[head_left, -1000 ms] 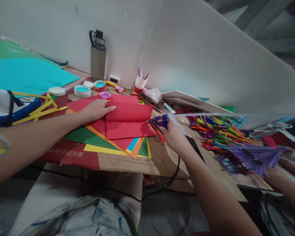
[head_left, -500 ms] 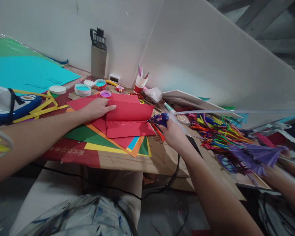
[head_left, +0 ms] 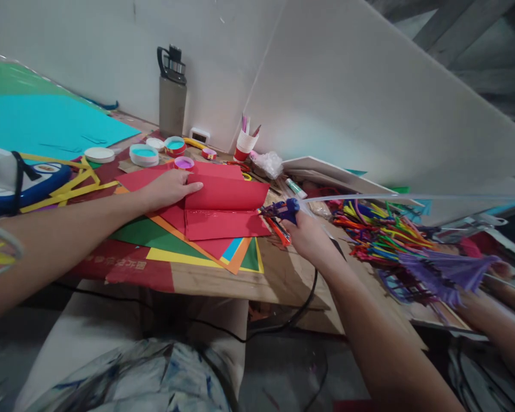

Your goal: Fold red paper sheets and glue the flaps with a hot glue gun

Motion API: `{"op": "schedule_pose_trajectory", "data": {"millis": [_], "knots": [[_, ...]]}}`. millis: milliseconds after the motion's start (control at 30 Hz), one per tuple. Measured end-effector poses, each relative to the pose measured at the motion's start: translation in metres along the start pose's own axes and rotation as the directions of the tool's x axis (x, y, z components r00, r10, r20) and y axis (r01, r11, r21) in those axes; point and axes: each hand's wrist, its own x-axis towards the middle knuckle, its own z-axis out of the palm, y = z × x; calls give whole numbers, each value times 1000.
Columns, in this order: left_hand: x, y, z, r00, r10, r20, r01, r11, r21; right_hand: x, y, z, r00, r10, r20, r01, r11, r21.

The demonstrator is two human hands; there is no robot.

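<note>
A folded sheet of red paper [head_left: 225, 194] lies on a stack of coloured sheets, its upper flap raised. My left hand [head_left: 167, 187] grips the flap at its left end, the thumb in front and the other fingers mostly hidden. A shiny line of glue [head_left: 214, 212] runs along the fold. My right hand [head_left: 305, 232] is closed round a blue hot glue gun [head_left: 286, 210]. Its nozzle points left, at the right end of the glue line; whether it touches the paper, I cannot tell. A long clear glue stick [head_left: 369, 197] sticks out behind the gun.
Small round tubs [head_left: 145, 154] of coloured material, a bottle [head_left: 172, 97] and a paper cup of pens [head_left: 245, 143] stand at the back. Pipe cleaners [head_left: 381, 229] are heaped on the right, near another person's arm [head_left: 484, 315] and a purple fan-like piece [head_left: 450, 272]. A black cable [head_left: 311, 292] hangs over the front edge.
My right hand and the glue gun have shifted slightly to the right, toward the paper's edge. My left hand stays on the flap.
</note>
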Motion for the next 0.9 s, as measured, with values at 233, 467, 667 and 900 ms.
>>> {"op": "schedule_pose_trajectory", "data": {"millis": [233, 467, 667, 900], "knots": [[-4, 6, -4, 1000, -28, 0, 28, 999, 30, 13, -6, 6, 999, -35, -30, 37, 998, 51], [-1, 3, -2, 999, -24, 26, 24, 999, 24, -4, 4, -5, 1000, 6, 24, -6, 1000, -5], [-2, 4, -3, 1000, -7, 22, 7, 1000, 8, -10, 13, -9, 999, -30, 43, 29, 999, 22], [-2, 2, -2, 999, -18, 29, 18, 1000, -11, -8, 7, -10, 999, -28, 41, 27, 999, 20]]}}
